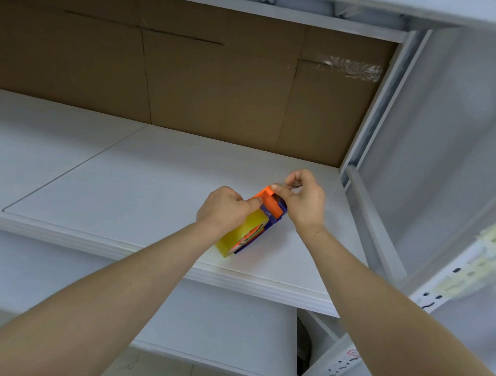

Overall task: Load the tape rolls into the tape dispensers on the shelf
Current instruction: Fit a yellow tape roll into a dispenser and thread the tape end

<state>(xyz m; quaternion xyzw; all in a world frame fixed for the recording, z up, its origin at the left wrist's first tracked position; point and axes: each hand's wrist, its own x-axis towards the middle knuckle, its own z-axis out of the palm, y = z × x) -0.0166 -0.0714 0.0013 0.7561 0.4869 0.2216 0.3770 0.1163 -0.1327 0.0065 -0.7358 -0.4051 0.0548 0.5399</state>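
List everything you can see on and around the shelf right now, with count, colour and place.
tape dispenser: one, orange and blue, on the white shelf near its front right, held by both hands
tape roll: one, yellowish, seated in the dispenser at its near end
shelf: one board, white, middle of view; another lower down
cardboard backing: brown, behind the shelf, a patch of clear tape at its upper right
rack upright: white metal, right side
left hand: one, gripping the dispenser body
right hand: one, pinching at the dispenser's orange far end
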